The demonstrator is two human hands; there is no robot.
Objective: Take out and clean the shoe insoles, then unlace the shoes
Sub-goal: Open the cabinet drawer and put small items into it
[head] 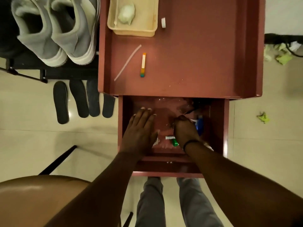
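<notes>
Two grey shoes (pixel 54 30) stand on a black rack at the upper left. Several dark insoles (pixel 78 99) lie side by side on the floor below the rack. Both my hands are inside the pulled-out drawer (pixel 219 128) of the red table. My left hand (pixel 141 130) lies flat with straight fingers on clear plastic in the drawer. My right hand (pixel 185 128) has its fingers curled over something among the drawer's contents; what it holds is hidden.
The red table top (pixel 196 63) carries a beige tray (pixel 152 28) with a white wad, a tape roll (pixel 163 22), a white strip (pixel 127 63) and an orange tube (pixel 143 64). A brown seat (pixel 32 200) is at lower left. Green scraps (pixel 263 117) litter the floor at right.
</notes>
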